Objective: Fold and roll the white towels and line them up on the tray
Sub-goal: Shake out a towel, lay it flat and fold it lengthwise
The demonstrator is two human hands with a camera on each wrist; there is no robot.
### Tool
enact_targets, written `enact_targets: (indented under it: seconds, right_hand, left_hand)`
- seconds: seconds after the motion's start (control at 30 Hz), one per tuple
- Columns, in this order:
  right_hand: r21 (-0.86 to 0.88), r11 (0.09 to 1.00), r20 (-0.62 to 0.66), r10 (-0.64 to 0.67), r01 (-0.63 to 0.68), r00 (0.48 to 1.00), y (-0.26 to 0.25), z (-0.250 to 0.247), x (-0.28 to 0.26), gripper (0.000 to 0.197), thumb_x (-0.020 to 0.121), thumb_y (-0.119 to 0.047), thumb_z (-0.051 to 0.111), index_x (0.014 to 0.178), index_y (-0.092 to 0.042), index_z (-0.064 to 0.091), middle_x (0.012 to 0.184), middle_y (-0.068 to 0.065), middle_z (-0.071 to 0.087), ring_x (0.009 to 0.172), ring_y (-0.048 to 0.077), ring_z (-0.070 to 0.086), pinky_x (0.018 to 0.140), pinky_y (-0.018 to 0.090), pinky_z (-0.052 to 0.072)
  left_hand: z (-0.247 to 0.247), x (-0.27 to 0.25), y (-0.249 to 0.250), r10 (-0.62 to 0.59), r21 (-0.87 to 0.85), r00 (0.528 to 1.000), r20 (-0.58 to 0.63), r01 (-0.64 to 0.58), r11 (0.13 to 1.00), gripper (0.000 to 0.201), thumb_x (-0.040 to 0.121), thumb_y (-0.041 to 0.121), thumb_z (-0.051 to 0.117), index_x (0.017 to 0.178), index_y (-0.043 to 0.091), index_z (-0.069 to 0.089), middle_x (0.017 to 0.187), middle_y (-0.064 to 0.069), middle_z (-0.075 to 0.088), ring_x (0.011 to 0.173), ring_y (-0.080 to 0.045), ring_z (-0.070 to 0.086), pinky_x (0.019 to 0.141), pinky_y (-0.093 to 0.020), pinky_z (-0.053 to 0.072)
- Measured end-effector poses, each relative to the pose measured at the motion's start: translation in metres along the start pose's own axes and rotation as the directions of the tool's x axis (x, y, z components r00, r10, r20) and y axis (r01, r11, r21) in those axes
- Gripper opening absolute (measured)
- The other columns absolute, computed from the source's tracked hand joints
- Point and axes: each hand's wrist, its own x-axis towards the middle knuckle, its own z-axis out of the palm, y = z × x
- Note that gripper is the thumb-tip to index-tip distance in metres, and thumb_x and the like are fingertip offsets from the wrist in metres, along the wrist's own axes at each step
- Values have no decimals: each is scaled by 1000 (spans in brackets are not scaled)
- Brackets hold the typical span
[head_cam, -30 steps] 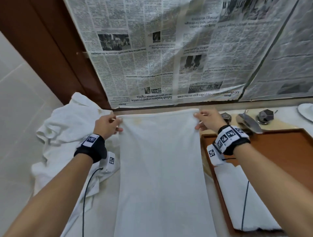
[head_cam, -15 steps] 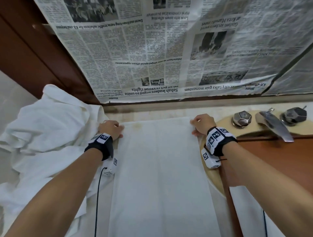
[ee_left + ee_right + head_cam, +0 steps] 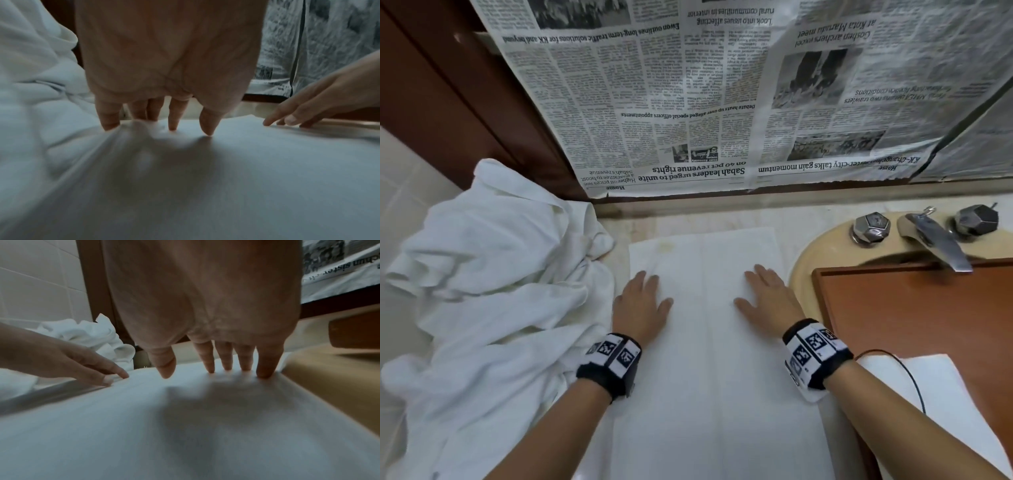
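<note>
A long white towel point(image 3: 709, 359), folded into a strip, lies flat on the counter and runs from the wall toward me. My left hand point(image 3: 642, 301) presses flat on its left half, fingers straight. My right hand point(image 3: 767, 298) presses flat on its right half in the same way. In the left wrist view the left fingertips point(image 3: 172, 128) touch the cloth, and the right wrist view shows the right fingertips point(image 3: 226, 368) doing the same. The brown wooden tray point(image 3: 914, 308) sits to the right over the sink, with a folded white towel point(image 3: 935, 404) lying across its near part.
A heap of crumpled white towels point(image 3: 493, 291) fills the counter on the left. The beige sink rim point(image 3: 822, 250) with a chrome tap point(image 3: 935, 240) and two knobs is at the back right. Newspaper point(image 3: 722, 96) covers the wall behind.
Both hands let go of the towel's far corners, moved back toward me and now lie flat on the cloth. The towel has come down to lie flat on the counter.
</note>
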Motion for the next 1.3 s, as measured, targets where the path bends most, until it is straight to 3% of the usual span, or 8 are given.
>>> enact_targets:
  seconds: [0.3, 0.43, 0.53, 0.7, 0.83, 0.93, 1.13, 1.3]
  right_hand:
    - [-3, 997, -56, 82, -82, 995, -10, 3, -6, 69, 101, -39, 40, 157, -13, 9, 165, 6, -2, 152, 24, 0, 122, 38, 11]
    - [141, 988, -176, 93, -69, 980, -7, 8, -37, 64, 100, -31, 47, 152, -4, 22, 162, 12, 17, 149, 25, 16, 119, 33, 19]
    - [232, 964, -251, 189, -130, 949, 1, 10, -63, 47, 98, -23, 51, 139, -1, 40, 141, 16, 41, 130, 31, 38, 104, 38, 37]
    - [80, 972, -356, 234, -220, 905, 14, 17, -80, 25, 94, -18, 56, 115, -3, 56, 114, 13, 56, 101, 29, 56, 80, 34, 45]
    - [-11, 968, -353, 230, -250, 907, 10, 25, -77, 37, 49, -8, 90, 74, -4, 63, 73, 12, 60, 63, 28, 62, 51, 30, 50]
    - [7, 970, -330, 233, -244, 915, 8, 29, -69, 44, 34, -2, 91, 66, -6, 60, 64, 10, 58, 55, 25, 60, 42, 28, 46]
    - [46, 963, -378, 263, -265, 888, 13, 22, -48, 43, 41, -1, 90, 70, -10, 59, 63, 6, 57, 46, 21, 57, 34, 28, 39]
    - [92, 944, -378, 329, -318, 865, 16, 9, -36, 34, 60, -16, 89, 84, -14, 65, 78, 3, 63, 57, 21, 63, 39, 29, 40]
  left_hand:
    - [0, 19, -11, -34, 92, 986, 163, 19, 996, 72, 99, 63, 20, 158, 29, -3, 166, 3, -16, 152, -17, -11, 121, -54, -1]
    - [-9, 14, 4, 36, 91, 996, 78, -43, 995, 65, 100, 58, 29, 155, 23, 22, 167, 0, 1, 153, -19, 1, 120, -52, 2]
    - [-11, 10, 30, 187, -1, 982, 23, -187, 982, 58, 100, 48, 43, 150, 19, 36, 160, -3, 29, 146, -24, 28, 118, -47, 22]
    - [-8, 34, 97, 313, -160, 946, 82, -298, 941, 52, 99, 43, 52, 143, 16, 46, 142, -8, 49, 128, -28, 48, 104, -40, 41]
    - [-3, 65, 152, 326, -221, 938, 115, -295, 930, 40, 97, 40, 57, 128, 14, 58, 120, -8, 61, 113, -26, 56, 92, -35, 45]
    - [5, 87, 184, 314, -243, 938, 150, -273, 931, 33, 94, 41, 61, 116, 15, 63, 108, -6, 67, 104, -25, 61, 86, -36, 49]
    - [21, 107, 219, 225, -103, 961, 160, -211, 972, 36, 87, 53, 62, 101, 19, 60, 102, 0, 62, 94, -27, 60, 77, -34, 46]
    - [20, 109, 232, 182, -39, 970, 159, -178, 983, 24, 83, 33, 61, 100, 17, 65, 103, -4, 64, 90, -28, 62, 73, -30, 45]
